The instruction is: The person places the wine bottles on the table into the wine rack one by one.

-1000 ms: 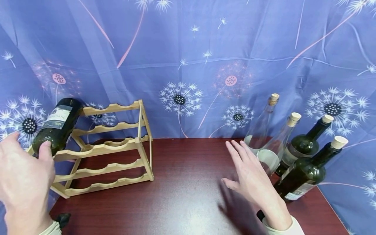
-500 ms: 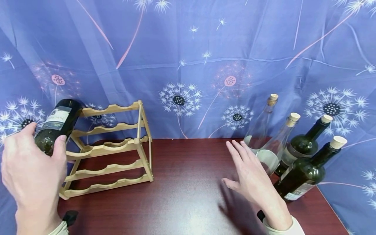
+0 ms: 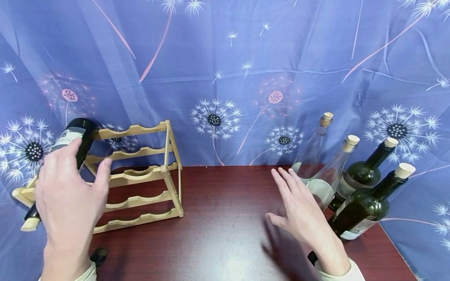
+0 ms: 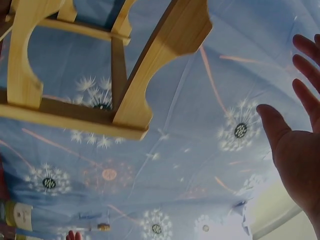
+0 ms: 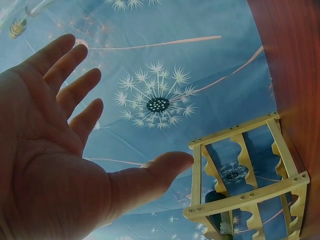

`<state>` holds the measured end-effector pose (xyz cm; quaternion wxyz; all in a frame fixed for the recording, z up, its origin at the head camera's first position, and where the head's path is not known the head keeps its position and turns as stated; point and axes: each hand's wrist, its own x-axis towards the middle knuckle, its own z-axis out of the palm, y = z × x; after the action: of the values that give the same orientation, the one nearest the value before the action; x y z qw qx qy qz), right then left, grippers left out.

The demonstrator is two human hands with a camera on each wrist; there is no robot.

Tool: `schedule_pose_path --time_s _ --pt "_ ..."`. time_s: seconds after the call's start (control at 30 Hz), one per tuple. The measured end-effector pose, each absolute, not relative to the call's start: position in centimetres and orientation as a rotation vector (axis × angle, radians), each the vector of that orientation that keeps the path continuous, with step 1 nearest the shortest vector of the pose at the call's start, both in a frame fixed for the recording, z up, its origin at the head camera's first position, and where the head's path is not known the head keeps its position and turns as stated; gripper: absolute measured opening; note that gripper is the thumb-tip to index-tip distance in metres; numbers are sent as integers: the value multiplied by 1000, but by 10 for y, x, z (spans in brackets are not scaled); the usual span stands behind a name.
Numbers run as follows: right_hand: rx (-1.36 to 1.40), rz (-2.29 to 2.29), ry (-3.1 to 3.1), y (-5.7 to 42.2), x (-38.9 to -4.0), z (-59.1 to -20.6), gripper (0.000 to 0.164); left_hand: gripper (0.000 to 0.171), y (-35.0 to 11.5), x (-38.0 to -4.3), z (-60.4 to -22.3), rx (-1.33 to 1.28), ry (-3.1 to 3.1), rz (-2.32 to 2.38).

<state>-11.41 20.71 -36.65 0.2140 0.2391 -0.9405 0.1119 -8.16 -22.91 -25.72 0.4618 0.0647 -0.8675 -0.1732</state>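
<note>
A dark wine bottle [image 3: 84,132] lies in the left end of the top tier of a wooden wine rack [image 3: 137,178], its corked neck slanting down toward the front. My left hand [image 3: 72,191] is spread in front of it and hides its middle; in the left wrist view the left hand [image 4: 300,160] holds nothing, with the rack [image 4: 170,45] opposite. Over the table, my right hand [image 3: 299,207] hovers with straight fingers, beside two clear corked bottles. In the right wrist view that right hand [image 5: 60,150] has a bare palm, and the bottle [image 5: 215,205] shows in the rack.
On the right stand a rear clear bottle [image 3: 311,148], a front clear bottle [image 3: 332,169] and two dark green bottles, the nearer green bottle [image 3: 365,210] close to the table's right edge. A dandelion-patterned blue cloth [image 3: 214,58] hangs behind the red-brown table [image 3: 218,242].
My left hand has let go of the wine bottle and moved right, across the rack's front. The bottle stays in the rack, its corked neck now visible. My right hand has not moved.
</note>
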Motion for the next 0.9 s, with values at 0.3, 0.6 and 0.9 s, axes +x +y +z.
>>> schedule_pose_path --time_s 0.3,0.6,0.9 --pt "659 312 -2614 207 -114 -366 120 69 -205 -83 -260 -81 -2172 -485" --pt "652 307 -2625 208 -114 -367 121 82 -180 -92 -277 -296 -2270 -417" --pt "631 319 -2619 210 -115 -365 119 90 -149 -99 -298 -497 -2314 -372"
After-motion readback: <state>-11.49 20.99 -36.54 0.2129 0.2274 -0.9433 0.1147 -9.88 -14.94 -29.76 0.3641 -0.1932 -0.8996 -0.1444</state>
